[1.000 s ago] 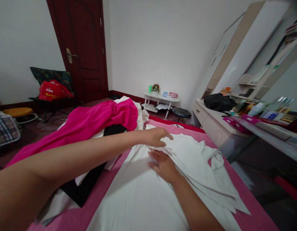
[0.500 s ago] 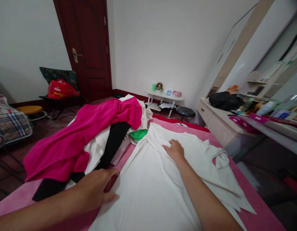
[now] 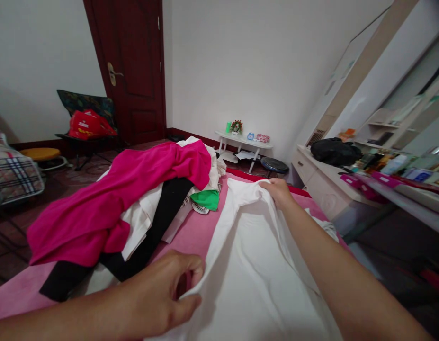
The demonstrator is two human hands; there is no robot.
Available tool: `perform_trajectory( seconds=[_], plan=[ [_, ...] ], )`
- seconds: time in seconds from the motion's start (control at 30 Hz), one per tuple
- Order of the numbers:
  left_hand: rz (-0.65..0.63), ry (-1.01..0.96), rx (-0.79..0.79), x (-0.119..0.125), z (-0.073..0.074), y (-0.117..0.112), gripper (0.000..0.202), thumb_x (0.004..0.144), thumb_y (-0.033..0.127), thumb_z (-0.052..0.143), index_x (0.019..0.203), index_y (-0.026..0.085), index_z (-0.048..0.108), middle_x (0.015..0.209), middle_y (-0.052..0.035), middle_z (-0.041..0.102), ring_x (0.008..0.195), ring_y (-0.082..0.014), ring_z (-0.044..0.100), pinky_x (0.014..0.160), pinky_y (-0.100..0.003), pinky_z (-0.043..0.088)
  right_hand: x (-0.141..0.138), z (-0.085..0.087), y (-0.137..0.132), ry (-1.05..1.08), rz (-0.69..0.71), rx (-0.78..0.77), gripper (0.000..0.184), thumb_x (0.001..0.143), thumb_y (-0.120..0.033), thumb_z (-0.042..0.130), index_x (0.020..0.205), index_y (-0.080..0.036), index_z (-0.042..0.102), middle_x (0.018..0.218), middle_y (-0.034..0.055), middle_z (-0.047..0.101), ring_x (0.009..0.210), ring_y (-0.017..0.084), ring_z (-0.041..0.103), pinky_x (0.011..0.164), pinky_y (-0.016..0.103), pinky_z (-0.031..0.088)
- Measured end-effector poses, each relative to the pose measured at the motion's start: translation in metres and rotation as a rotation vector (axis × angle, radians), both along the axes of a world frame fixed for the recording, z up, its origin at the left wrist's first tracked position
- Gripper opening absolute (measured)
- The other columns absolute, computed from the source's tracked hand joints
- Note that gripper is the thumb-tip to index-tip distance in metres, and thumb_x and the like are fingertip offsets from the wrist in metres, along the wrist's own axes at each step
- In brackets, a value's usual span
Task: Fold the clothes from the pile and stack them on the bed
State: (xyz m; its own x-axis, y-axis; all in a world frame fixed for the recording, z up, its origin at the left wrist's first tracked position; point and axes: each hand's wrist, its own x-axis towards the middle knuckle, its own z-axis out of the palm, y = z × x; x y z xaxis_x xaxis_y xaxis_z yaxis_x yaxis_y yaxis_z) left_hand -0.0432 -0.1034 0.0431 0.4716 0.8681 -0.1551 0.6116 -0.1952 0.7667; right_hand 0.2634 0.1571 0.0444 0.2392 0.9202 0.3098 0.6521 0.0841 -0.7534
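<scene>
A white garment, seemingly a long-sleeved shirt point(image 3: 255, 265), stretches over the pink bed cover from the near edge towards the far end. My right hand point(image 3: 279, 192) pinches its far edge near the collar and holds that part raised off the bed. At the garment's left side, my left hand point(image 3: 176, 284) is closed with thumb and fingers on the cloth edge. To the left lies a heap of clothes: a bright pink garment point(image 3: 134, 184) on top, black cloth point(image 3: 162, 222) beneath it, and a green piece point(image 3: 207, 200) at its right end.
The pink bed cover point(image 3: 185, 232) shows between heap and shirt. A dresser point(image 3: 315, 173) with a black bag point(image 3: 335, 150) stands to the right. At the far wall are a small white table point(image 3: 244, 139) and a round stool point(image 3: 274, 165). A chair holds a red bag point(image 3: 91, 125).
My right hand has moved farther away and to the right, lifting the shirt's far edge. My left hand has shifted right and now grips the shirt's left edge.
</scene>
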Motion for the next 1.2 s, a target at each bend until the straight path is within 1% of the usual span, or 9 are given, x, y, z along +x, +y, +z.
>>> perform_trajectory(
  seconds=[0.2,0.47,0.57,0.67,0.77,0.9,1.03,1.13,1.2],
  plan=[
    [-0.211,0.024,-0.096,0.043,0.017,0.007,0.015,0.069,0.015,0.057,0.069,0.02,0.042,0.062,0.0066,0.044,0.053,-0.008,0.039,0.046,-0.018,0.026,0.035,0.01,-0.01,-0.324,-0.101,-0.085,0.02,0.064,-0.034,0.066,0.061,-0.016,0.062,0.056,0.0004,0.058,0.059,0.017,0.056,0.049,0.024,0.034],
    [-0.77,-0.111,-0.275,0.09,-0.015,0.037,0.017,0.067,0.003,0.058,0.063,0.017,0.049,0.055,0.0068,0.046,0.049,-0.0077,0.046,0.048,-0.017,0.034,0.05,-0.026,-0.035,-0.67,-0.231,-0.281,0.027,0.067,-0.015,0.062,0.093,-0.014,0.068,0.094,0.0151,0.068,0.09,0.03,0.063,0.071,0.036,0.045],
    [-0.571,-0.16,-0.164,0.109,-0.022,0.062,0.014,0.083,0.015,0.048,0.076,0.016,0.06,0.067,0.0011,0.06,0.061,-0.012,0.06,0.058,-0.02,0.046,0.033,-0.031,-0.034,-0.742,-0.225,-0.221,0.037,0.072,-0.009,0.055,0.108,-0.016,0.063,0.111,0.0166,0.063,0.107,0.032,0.057,0.086,0.043,0.043],
    [-0.202,-0.099,0.313,0.126,-0.038,0.094,0.028,0.085,0.014,0.043,0.104,0.015,0.062,0.101,-0.0091,0.066,0.096,-0.0197,0.062,0.086,-0.03,0.048,0.012,-0.035,-0.024,-0.734,-0.114,-0.098,0.035,0.079,-0.007,0.048,0.109,-0.018,0.062,0.114,0.012,0.063,0.112,0.026,0.054,0.092,0.037,0.039],
    [0.016,0.086,0.547,0.136,-0.066,0.118,0.052,0.085,0.015,0.043,0.136,0.007,0.042,0.141,-0.0196,0.042,0.132,-0.0278,0.038,0.11,-0.041,0.03,-0.005,-0.046,-0.007,-0.677,-0.048,-0.096,0.021,0.083,-0.015,0.049,0.097,-0.018,0.065,0.101,0.0083,0.068,0.099,0.022,0.061,0.083,0.029,0.043],
    [0.003,0.242,0.558,0.141,-0.094,0.127,0.057,0.094,0.031,0.031,0.144,0.003,0.032,0.152,-0.0188,0.025,0.142,-0.0313,0.016,0.116,-0.048,0.013,-0.019,-0.066,0.011,-0.624,-0.099,-0.06,0.039,0.088,-0.039,0.049,0.116,-0.013,0.057,0.111,0.0126,0.064,0.103,0.024,0.059,0.085,0.032,0.045],
    [-0.029,0.275,0.569,0.14,-0.096,0.125,0.058,0.096,0.035,0.024,0.146,0.007,0.029,0.154,-0.015,0.021,0.143,-0.0297,0.013,0.117,-0.048,0.013,-0.028,-0.079,0.019,-0.674,0.075,0.124,0.044,0.092,-0.033,0.041,0.132,-0.015,0.046,0.134,0.0121,0.051,0.126,0.023,0.043,0.105,0.035,0.031],
    [-0.026,0.285,0.587,0.139,-0.094,0.125,0.058,0.096,0.036,0.023,0.146,0.006,0.029,0.154,-0.0156,0.022,0.143,-0.029,0.013,0.117,-0.046,0.013,-0.03,-0.084,0.026,-0.809,0.366,-0.031,0.046,0.097,-0.033,0.032,0.14,-0.02,0.039,0.146,0.0071,0.04,0.135,0.02,0.032,0.111,0.037,0.025],
    [-0.022,0.3,0.597,0.139,-0.095,0.125,0.058,0.096,0.035,0.024,0.145,0.005,0.031,0.153,-0.0166,0.024,0.143,-0.0287,0.015,0.117,-0.045,0.013,-0.032,-0.086,0.032,-0.847,0.388,-0.195,0.049,0.098,-0.038,0.027,0.144,-0.021,0.034,0.152,0.0066,0.031,0.139,0.023,0.026,0.112,0.043,0.022]
  ],
)
